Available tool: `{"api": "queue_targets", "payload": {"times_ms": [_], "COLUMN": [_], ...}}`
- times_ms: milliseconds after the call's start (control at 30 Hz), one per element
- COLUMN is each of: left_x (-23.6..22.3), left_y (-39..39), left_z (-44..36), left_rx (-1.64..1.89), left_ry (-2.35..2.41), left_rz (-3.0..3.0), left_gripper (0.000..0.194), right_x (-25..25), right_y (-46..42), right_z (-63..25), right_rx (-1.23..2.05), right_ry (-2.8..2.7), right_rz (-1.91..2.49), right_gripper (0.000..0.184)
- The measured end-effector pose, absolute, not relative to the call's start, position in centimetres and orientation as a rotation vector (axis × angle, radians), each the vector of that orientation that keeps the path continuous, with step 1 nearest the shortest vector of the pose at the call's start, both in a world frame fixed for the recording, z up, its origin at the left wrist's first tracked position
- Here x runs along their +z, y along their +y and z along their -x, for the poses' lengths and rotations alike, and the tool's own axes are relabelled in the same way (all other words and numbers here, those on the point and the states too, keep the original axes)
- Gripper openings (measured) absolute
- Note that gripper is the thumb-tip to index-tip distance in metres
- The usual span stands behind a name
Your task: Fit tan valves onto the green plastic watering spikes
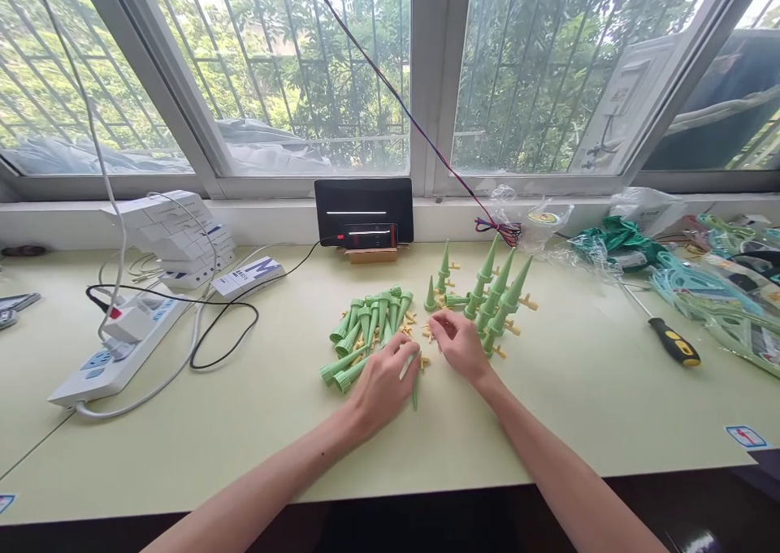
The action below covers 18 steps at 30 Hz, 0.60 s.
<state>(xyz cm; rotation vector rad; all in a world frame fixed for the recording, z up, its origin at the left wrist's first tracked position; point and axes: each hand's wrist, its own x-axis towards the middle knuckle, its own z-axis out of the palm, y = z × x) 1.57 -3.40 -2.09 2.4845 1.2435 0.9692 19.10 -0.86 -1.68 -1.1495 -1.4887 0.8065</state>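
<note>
My left hand is closed around a green watering spike, whose pointed end sticks out below the fingers; the rest is hidden in the grip. Just to its right, my right hand pinches a small yellow valve between thumb and fingertips. Beside my left hand lies a pile of loose green spikes, with yellow valves scattered among them. One more yellow valve rests between the hands. Behind my right hand, several spikes stand point up with yellow valves fitted in their sides.
A black tablet and a phone lean by the window. On the left are a power strip, cables and stacked white boxes. To the right lie a screwdriver and plastic-wrapped items.
</note>
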Motion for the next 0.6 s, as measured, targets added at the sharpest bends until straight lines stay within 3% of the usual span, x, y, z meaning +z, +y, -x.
{"api": "queue_targets", "payload": {"times_ms": [300, 400, 600], "left_x": [1.6, 0.9, -0.9], "left_y": [-0.8, -0.6, -1.2], "left_z": [-2.2, -2.2, -2.0], "left_rx": [0.259, 0.216, 0.474], "left_ry": [1.412, 1.405, 1.371], "left_rz": [-2.712, -2.691, -2.573], "left_gripper": [0.022, 0.019, 0.019], "right_x": [-2.0, -2.1, -2.1], "right_y": [-0.7, -0.7, -0.6], "right_z": [-19.1, -19.0, -18.9], "right_rx": [0.631, 0.612, 0.598], "right_ry": [-1.524, -1.541, -1.542], "right_rz": [1.184, 1.198, 1.216], "right_gripper": [0.026, 0.024, 0.023]}}
